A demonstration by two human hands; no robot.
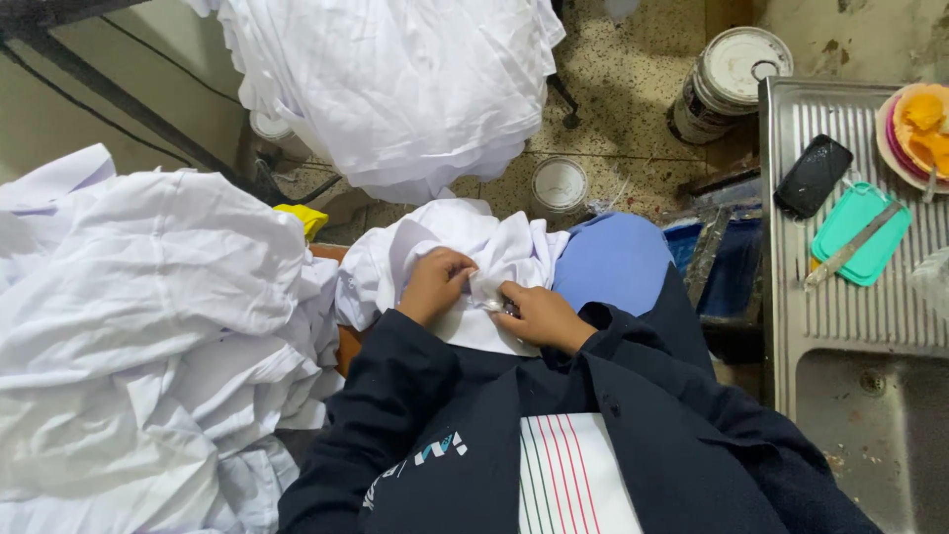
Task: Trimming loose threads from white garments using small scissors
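Both hands (489, 297) on white garment (450, 237)

Crumpled white garment (450, 247) bunched on the lap.

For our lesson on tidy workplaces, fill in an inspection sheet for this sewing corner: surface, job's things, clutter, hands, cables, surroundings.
Surface: the person's lap, blue trousers showing.
Job's things: white garment bunched on the lap; small metal tool, kind unclear.
Clutter: white cloth pile at left, another heap ahead.
Hands: left hand pinches the garment; right hand grips the tool against it.
Cables: dark cord along the wall.
Surroundings: tins on speckled floor; steel sink drainer with black phone, teal lid, plates.
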